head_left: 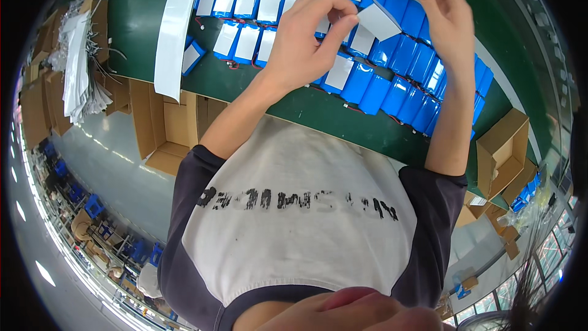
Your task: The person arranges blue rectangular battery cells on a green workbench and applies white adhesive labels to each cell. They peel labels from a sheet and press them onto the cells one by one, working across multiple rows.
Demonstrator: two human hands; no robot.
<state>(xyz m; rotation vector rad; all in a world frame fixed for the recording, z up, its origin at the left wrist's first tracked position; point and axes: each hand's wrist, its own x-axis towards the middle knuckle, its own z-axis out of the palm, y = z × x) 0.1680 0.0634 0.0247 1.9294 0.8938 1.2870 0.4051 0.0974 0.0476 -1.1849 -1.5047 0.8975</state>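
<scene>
Rows of blue shrink-wrapped battery packs (pixel 373 94) lie on the green tabletop. Packs toward the left carry white rectangular patches (pixel 246 1), while those at the right show bare blue wrap. My left hand (pixel 311 40) is closed in a pinch over the middle of the rows, with thumb and forefinger on the edge of a white rectangular sheet (pixel 380 21). That sheet is tilted up above the packs. My right hand (pixel 442 15) hovers over the right end of the rows, its fingers loosely bent and apart, with nothing visible in it.
A long white strip (pixel 173 30) lies across the table left of the packs, beside a single patched pack (pixel 192 57). Open cardboard boxes (pixel 165 125) stand below the table's left edge, and another box (pixel 503 150) is at the right. Thin red wires stick out between packs.
</scene>
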